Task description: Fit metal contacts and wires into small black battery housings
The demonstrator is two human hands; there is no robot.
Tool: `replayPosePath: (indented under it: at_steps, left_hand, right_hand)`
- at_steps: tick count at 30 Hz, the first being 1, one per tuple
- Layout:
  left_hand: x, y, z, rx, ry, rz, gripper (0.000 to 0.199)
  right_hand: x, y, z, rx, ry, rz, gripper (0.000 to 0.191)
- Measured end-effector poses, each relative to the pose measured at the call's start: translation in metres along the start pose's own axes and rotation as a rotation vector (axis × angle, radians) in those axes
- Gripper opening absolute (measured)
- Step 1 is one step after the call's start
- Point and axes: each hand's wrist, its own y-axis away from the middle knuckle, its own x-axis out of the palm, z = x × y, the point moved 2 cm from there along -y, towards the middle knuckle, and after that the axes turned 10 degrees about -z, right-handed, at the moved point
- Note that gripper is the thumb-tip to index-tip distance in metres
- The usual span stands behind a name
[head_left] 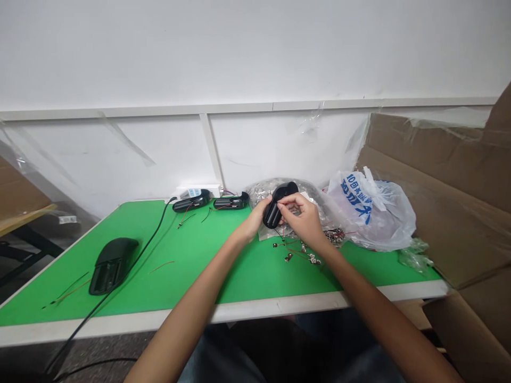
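head view | left hand (255, 215): fingers curled, gripping black plastic shell (277, 205) at its 9 o'clock side | right hand (301, 215): fingertips pinched on shell's 3 o'clock side | shell held above green table (223, 276) | loose wires (297, 252) at hands' 6 o'clock | second black shell (112, 266) at 9 o'clock | white plastic bag (371, 210) at 3 o'clock

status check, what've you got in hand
Left hand holding black plastic housing, right hand at its edge. Loose wired parts below, on green tabletop.

The green workbench (199, 266) holds a black plastic housing (113, 266) by its left edge, two more housings (191, 201) along the far edge, and a white plastic bag (371, 210) at the right.
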Motion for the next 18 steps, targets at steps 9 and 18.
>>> replayPosePath:
  at_steps: [9, 18]
  left_hand:
    - [0.0042, 0.0037, -0.0054, -0.036, 0.02, -0.051, 0.052]
    - [0.0016, 0.0026, -0.0023, -0.019, -0.006, -0.077, 0.051]
  right_hand:
    - [0.0, -0.0006, -0.0065, -0.075, 0.024, -0.003, 0.015]
    - [-0.0003, -0.0024, -0.0025, -0.235, 0.059, -0.014, 0.009]
